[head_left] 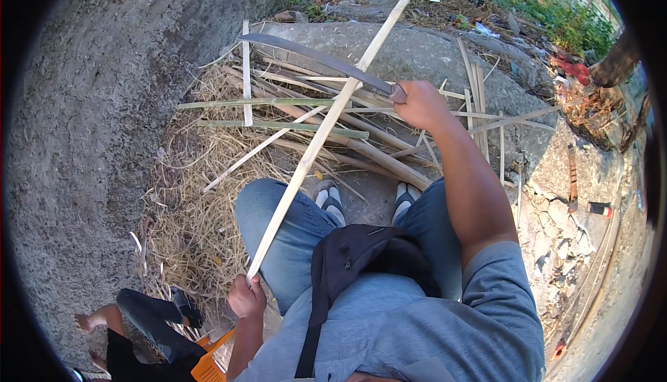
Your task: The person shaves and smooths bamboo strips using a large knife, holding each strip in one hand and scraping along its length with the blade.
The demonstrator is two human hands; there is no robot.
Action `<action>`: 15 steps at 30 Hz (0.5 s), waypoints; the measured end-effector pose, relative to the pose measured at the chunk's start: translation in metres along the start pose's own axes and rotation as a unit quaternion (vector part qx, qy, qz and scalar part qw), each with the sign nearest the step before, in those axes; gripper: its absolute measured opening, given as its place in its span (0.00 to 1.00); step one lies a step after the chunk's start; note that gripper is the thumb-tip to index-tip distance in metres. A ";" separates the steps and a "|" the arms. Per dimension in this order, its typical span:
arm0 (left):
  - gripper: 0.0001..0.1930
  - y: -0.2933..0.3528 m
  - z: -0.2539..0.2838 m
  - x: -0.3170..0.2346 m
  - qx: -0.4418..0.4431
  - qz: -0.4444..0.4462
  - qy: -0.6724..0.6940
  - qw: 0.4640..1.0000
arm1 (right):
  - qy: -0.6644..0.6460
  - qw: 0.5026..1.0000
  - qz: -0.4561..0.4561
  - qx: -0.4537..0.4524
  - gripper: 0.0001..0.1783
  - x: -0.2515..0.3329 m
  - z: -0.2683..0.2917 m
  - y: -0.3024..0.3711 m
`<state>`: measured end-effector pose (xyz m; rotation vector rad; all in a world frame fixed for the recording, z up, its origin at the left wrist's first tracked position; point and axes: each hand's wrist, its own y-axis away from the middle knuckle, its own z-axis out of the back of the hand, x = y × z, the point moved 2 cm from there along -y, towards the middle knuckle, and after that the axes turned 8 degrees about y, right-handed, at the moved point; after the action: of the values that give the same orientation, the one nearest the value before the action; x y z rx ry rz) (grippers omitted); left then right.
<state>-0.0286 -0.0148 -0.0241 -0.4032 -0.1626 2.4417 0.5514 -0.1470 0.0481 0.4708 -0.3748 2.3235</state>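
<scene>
Clearly, the biggest thing is a rough grey surface (97,139), filling the left side of the frame. Next comes the seated person's grey-blue shirt (445,326) at the bottom centre, with jeans (278,218) bent at the knees above it. Dry straw (184,205) spreads across the left of centre, and a loose pile of sticks (379,152) lies crisscrossed in the upper middle. Another person in dark trousers (149,319) shows in the lower left corner. A long pale strip of wood (312,159) slants from lower left of centre up to the top centre, passing over a knee. A black bag (354,253) sits at the person's waist. The knife (326,59) points toward the upper left, its blade crossing the strip; whether the edge bites into the wood is too small to tell. An orange crate (208,368) stands at the bottom left. The left hand (246,297) grips the strip's lower end between thumb and curled fingers, so nearly its whole length extends above them. The right hand (421,106), upper right of centre, wraps its fingers around the knife's handle, with the blade reaching out leftward from the fist.
</scene>
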 end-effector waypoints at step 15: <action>0.27 -0.002 0.005 -0.005 0.009 0.014 0.034 0.999 | 0.060 0.962 0.261 0.053 0.07 0.053 0.003 0.028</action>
<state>-0.0255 -0.0163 -0.0181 -0.4836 -0.1058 2.4508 0.4966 -0.1363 0.0701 0.3034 -0.3465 2.8804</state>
